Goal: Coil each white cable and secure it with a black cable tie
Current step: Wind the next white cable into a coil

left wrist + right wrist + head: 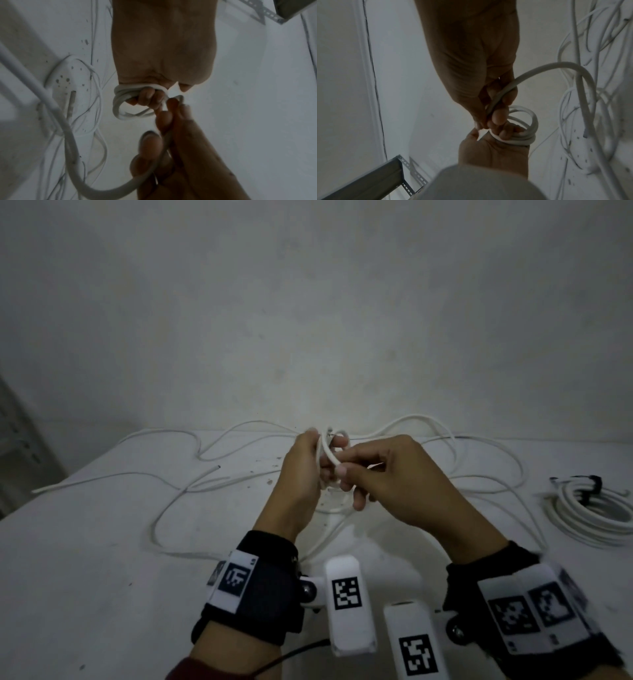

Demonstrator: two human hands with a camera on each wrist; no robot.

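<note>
1. Cable (328,451) is wound in a few small loops around the curled fingers of the left hand (298,474), held above the table (102,542); the left wrist view shows the loops (120,100) gripped against the palm.
2. Right hand (394,474) sits just beside the left, touching it, its thumb and fingers (498,117) pinching the cable's free run (539,70), which arcs away toward the table.
3. Loose cables (191,484) sprawl over the table behind and to both sides of the hands.
4. Well to the right lies a finished coil (589,518) with a black tie (594,484) around it.
5. A perforated metal frame (406,174) stands off to the left against the wall (308,302).
</note>
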